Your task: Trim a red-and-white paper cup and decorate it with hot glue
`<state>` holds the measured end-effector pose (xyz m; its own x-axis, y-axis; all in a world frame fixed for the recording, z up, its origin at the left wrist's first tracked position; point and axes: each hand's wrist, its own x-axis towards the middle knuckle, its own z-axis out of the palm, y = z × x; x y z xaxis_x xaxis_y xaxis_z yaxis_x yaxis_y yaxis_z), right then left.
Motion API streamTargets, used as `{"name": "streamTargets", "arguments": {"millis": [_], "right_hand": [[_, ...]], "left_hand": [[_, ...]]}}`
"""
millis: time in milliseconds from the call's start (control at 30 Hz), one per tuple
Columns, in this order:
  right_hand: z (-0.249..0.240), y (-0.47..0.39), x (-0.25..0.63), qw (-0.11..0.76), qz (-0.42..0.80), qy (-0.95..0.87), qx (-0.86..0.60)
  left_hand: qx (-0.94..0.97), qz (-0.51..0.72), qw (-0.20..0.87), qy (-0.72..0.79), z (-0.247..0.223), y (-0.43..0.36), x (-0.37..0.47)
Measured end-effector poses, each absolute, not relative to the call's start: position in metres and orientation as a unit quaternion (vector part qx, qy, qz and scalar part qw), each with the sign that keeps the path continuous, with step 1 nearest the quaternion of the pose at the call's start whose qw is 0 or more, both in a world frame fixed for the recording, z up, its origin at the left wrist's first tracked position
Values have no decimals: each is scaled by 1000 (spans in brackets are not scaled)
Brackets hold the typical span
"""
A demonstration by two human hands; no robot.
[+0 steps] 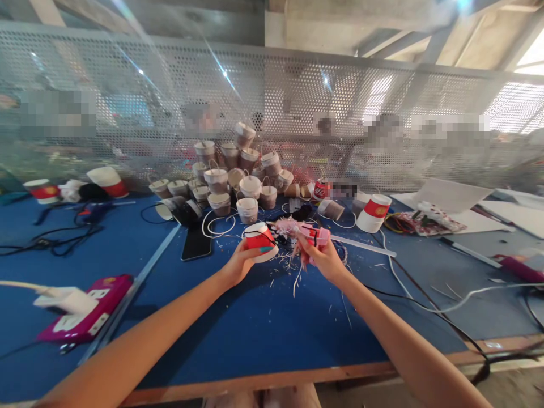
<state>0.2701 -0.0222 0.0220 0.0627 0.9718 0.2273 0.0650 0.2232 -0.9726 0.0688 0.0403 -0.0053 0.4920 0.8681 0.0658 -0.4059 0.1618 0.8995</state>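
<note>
Red-and-white cup [259, 239] is tilted over the blue counter [255, 334], just right of the black smartphone [196, 245], pinched between the thumb and fingers of the left hand [238, 263]. Farther right of the smartphone, the right hand [326, 259] wraps around a pink glue gun [323, 235], a white glue stick [365, 246] projecting from its rear. Small buckets [247, 210] pile up behind the smartphone.

I watch through a single head-worn camera, sitting above the near edge of the table [263, 340]. It faces forward and down across the table, reaching the perforated screen [297, 85] behind the table's far side. The view is wide yet close: forearms [161, 328] run in from the bottom of my picture, the left hand [238, 263] and right hand [323, 258] sit near mid-view over the table, and the wearer's lap [297, 394] shows below its front edge.
</note>
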Motion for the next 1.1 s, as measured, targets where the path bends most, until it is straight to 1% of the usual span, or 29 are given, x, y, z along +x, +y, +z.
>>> {"name": "streamTargets", "arguments": {"millis": [100, 367, 733, 1100], "right_hand": [[18, -22, 268, 547, 426, -555, -460], [13, -23, 265, 516, 421, -576, -474], [8, -21, 266, 520, 380, -596, -479], [12, -22, 264, 523, 377, -593, -483]], "left_hand": [[479, 441, 718, 244, -2, 38, 69], [496, 433, 715, 234, 1, 36, 70], [496, 436, 710, 245, -2, 38, 69], [491, 435, 716, 240, 2, 35, 70]]}}
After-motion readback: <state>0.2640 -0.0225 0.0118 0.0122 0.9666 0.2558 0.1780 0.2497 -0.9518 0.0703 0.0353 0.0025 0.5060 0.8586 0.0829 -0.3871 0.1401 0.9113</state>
